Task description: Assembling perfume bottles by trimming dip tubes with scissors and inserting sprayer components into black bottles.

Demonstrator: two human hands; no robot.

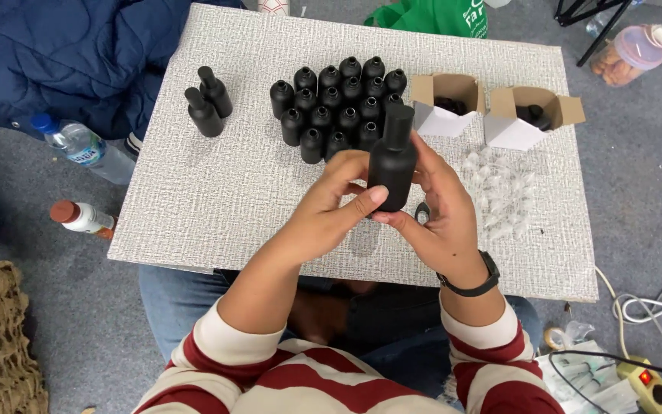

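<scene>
A capped matte black bottle is gripped upright between the left hand and right hand, above the grey textured board. Just behind, uncapped black bottles are clustered; a slip could topple them.

Under my hands is a pale grey textured tabletop, resting over my lap. Beyond its edges lies grey carpet. To the left of my left hand a navy padded jacket is heaped up, with two plastic water bottles on the floor. Right of my right hand, white cables trail to a power strip.
</scene>
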